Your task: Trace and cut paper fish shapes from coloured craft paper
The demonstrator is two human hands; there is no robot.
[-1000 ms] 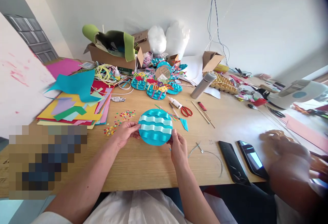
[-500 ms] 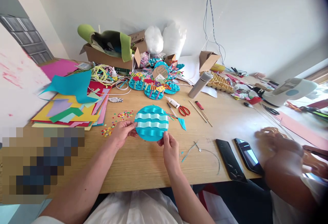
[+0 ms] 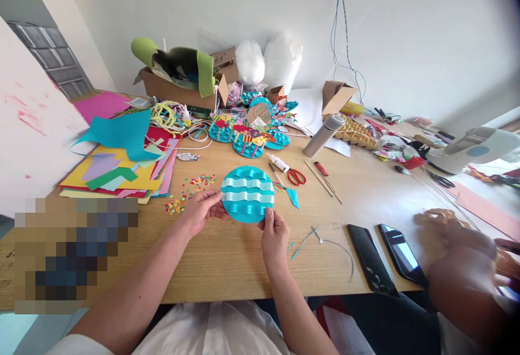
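Between my hands is a round blue paper disc (image 3: 247, 186) with wavy paper strips across it, some light and some darker blue. My left hand (image 3: 202, 210) pinches its left edge between thumb and fingers. At the lower right edge, my right hand (image 3: 275, 234) grips it the same way. The disc is held above the wooden table, its striped face toward me. Just beyond it lie red-handled scissors (image 3: 296, 177), a white glue bottle (image 3: 278, 162) and a blue paper scrap (image 3: 292, 198). Colourful paper confetti (image 3: 176, 205) is scattered near my left hand.
Coloured paper sheets (image 3: 117, 173) are stacked at the left. Finished-looking blue paper crafts (image 3: 248, 144) stand at the back, near a silver flask (image 3: 324, 136). Two phones (image 3: 371, 260) lie at the right, beside another person's arm (image 3: 459, 257). A white glue gun-like machine (image 3: 467, 149) stands far right.
The view has shifted slightly, so most things appear a little further right. Both hands keep the same hold on the disc. The other person's hand at the right has moved a little.
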